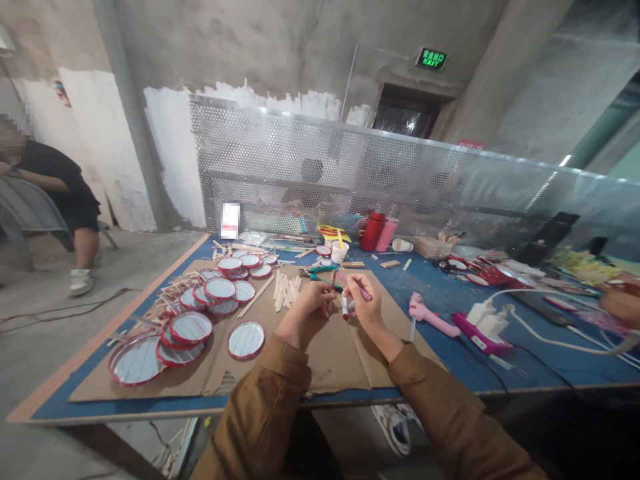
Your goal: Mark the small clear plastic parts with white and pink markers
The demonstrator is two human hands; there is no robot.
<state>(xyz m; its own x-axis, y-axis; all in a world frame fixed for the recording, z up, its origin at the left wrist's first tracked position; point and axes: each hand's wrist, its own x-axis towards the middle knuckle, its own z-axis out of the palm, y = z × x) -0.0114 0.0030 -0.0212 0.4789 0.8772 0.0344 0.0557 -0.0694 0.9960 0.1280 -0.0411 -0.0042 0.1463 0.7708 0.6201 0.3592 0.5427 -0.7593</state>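
Note:
My left hand [316,303] is pinched over the cardboard sheet [320,373], around a small, thin reddish piece too small to make out. Close beside it, my right hand [365,303] is closed on a pink pen-like tool [361,291], its tip pointing toward the left fingers. A white marker with a dark red end [345,308] is between the hands. Just beyond the left hand are green-handled pliers [320,271]. Bare wooden sticks [285,292] lie left of my hands. A round red-rimmed disc [246,340] lies nearer me, apart from the piled red-rimmed discs [191,327] further left.
A pink glue gun [433,315] and purple power strip [480,333] with white plugs sit at right. Behind stand a paper cup [339,252], a red bottle [373,231] and a pink bottle [387,233]. A perforated metal screen [280,153] borders the table. A person [55,173] sits at left; another person's hand [623,303] shows at far right.

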